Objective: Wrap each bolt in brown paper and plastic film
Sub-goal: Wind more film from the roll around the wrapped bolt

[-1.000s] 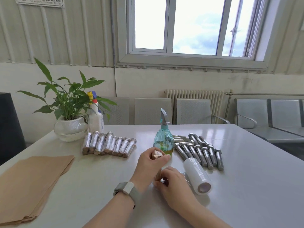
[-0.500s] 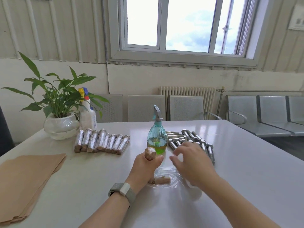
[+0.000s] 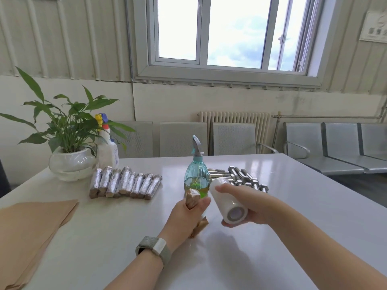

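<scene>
right hand (image 3: 249, 203) has now lifted film roll (image 3: 228, 203).

Glossy white table (image 3: 293, 206), matt brown paper sheets (image 3: 31, 231), shiny metal bolts (image 3: 243, 178), clear plastic film roll (image 3: 226, 197), w/ crinkly film-wrapped bolts (image 3: 125, 183)

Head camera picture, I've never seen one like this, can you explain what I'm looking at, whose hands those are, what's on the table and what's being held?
There is no machine here. The camera sits on a person's head and looks forward and down, so both arms reaching in from below are that person's own.

The left hand, with a watch on its wrist, grips a bolt wrapped in brown paper. The right hand holds a roll of plastic film.

On the white table lie a stack of brown paper sheets at the left, a row of wrapped bolts near a potted plant and a white spray bottle, a teal spray bottle in the middle, and bare metal bolts behind the right hand.
</scene>
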Demonstrator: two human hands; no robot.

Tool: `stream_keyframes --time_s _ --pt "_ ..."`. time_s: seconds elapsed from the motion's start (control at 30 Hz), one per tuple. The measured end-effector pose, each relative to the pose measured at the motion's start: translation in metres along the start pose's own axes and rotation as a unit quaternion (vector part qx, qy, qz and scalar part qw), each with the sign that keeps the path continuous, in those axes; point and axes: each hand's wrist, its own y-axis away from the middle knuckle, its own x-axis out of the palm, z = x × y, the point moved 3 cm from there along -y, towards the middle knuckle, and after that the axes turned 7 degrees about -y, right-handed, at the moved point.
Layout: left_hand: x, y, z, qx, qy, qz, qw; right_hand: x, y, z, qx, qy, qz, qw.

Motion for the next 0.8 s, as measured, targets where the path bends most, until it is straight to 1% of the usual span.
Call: stream_keyframes --time_s 0.1,0.2,0.33,0.43,0.5,0.6,0.73,0.8 --pt "0.001 0.002 -0.005 0.063 -0.041 0.032 0.997 0.013 -0.002 0.008 -0.010 -0.008 0.031 0.999" --pt "0.002 0.004 -0.009 0.080 -0.089 0.059 0.991 0.019 -0.004 0.016 -0.020 0.011 0.023 0.999" --pt "0.001 0.005 -0.008 0.068 -0.133 0.024 0.988 0.019 -0.005 0.017 -0.029 -0.018 0.008 0.999" --pt "0.000 0.010 -0.012 0.056 -0.078 0.029 0.995 0.018 -0.006 0.014 -0.030 -0.013 0.003 0.999" --pt "-0.007 0.014 -0.013 0.048 -0.082 0.047 0.994 0.018 -0.006 0.014 -0.035 -0.001 0.006 0.999" --pt "-0.025 0.021 -0.017 0.043 -0.091 0.083 0.991 0.022 -0.006 0.012 -0.041 0.007 0.027 0.999" --pt "-0.055 0.028 -0.017 -0.007 -0.078 0.070 0.994 0.038 -0.005 0.011 -0.052 0.017 0.069 0.996" --pt "-0.063 0.034 -0.012 -0.016 -0.081 0.081 0.993 0.048 -0.006 0.012 -0.069 0.037 0.082 0.994"
